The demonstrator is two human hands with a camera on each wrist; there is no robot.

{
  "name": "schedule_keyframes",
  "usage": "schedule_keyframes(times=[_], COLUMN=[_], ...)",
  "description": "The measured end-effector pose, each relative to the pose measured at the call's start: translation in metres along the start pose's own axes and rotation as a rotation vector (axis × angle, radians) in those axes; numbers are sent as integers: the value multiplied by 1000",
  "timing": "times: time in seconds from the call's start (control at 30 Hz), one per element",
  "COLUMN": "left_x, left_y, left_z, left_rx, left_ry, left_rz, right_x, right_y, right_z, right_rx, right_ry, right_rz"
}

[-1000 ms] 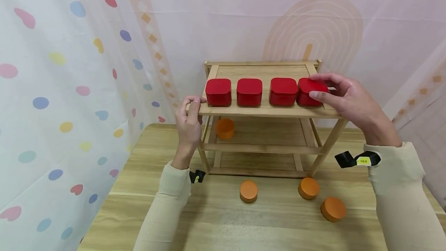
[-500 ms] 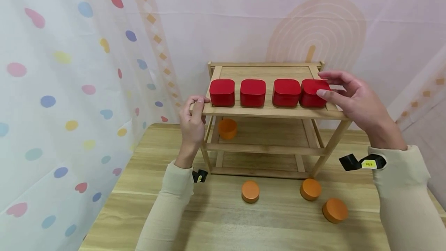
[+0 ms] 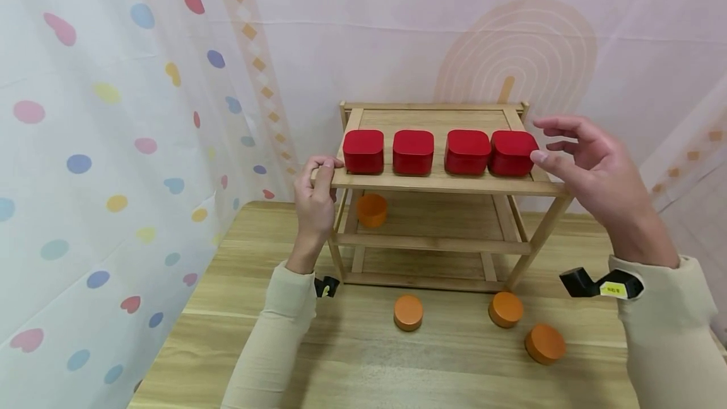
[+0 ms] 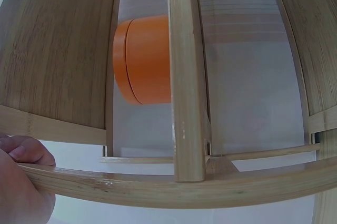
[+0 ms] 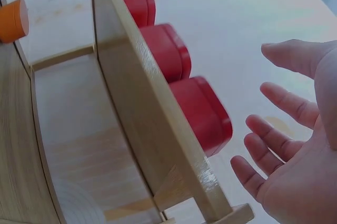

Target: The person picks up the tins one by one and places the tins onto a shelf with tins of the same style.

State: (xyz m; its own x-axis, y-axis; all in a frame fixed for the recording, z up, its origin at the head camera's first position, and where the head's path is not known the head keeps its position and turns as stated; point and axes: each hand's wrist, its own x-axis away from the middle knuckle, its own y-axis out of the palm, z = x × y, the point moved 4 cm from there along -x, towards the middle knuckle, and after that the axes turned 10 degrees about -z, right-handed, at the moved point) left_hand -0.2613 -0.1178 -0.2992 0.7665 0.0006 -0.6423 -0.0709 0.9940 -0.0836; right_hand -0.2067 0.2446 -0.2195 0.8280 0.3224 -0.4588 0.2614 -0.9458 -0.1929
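Red boxes (image 3: pixel 413 152) stand four in a row atop the wooden rack (image 3: pixel 437 120). The left hand (image 3: pixel 315 197) grips the rack's near corner; the right hand (image 3: pixel 604 175), fingers loose and parted, holds nothing just beside the end box (image 3: pixel 513 153). Lining them up seems the step in hand; the next move calls for lifting clear without nudging that box.

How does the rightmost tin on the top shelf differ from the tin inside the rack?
The top tin is red; the inside tin is orange. The top tin is square with rounded corners; the inside tin is round. The top tin sits near the rack's right end, the inside tin near its left. Both have lids.
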Motion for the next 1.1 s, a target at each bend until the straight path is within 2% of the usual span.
schedule_keyframes(times=[0.2,0.4,0.47,0.67,0.8,0.9,1.0,1.1], left_x=[0,-2,-2,-2,-2,-2,-1,-1], left_y=[0,0,0,0,-1,-2,-2,-2], left_z=[-1,-2,-2,-1,1,2,2,3], left_rx=[-13,-10,-4,28,31,28,36,52], left_ry=[-10,-7,-6,-2,5,7,5,3], left_rz=[3,-1,0,7,12,14,16,13], right_x=[10,24,29,41,48,53,59,66], right_y=[9,26,34,57,73,87,100,112], right_z=[-6,-7,-4,14,32,47,64,83], right_rx=[-61,-72,-75,-91,-132,-132,-118,-115], right_ry=[-113,-279,-323,-380,-393,-372,-308,-207], right_rz=[-26,-117,-138,-209,-253,-290,-322,-333])
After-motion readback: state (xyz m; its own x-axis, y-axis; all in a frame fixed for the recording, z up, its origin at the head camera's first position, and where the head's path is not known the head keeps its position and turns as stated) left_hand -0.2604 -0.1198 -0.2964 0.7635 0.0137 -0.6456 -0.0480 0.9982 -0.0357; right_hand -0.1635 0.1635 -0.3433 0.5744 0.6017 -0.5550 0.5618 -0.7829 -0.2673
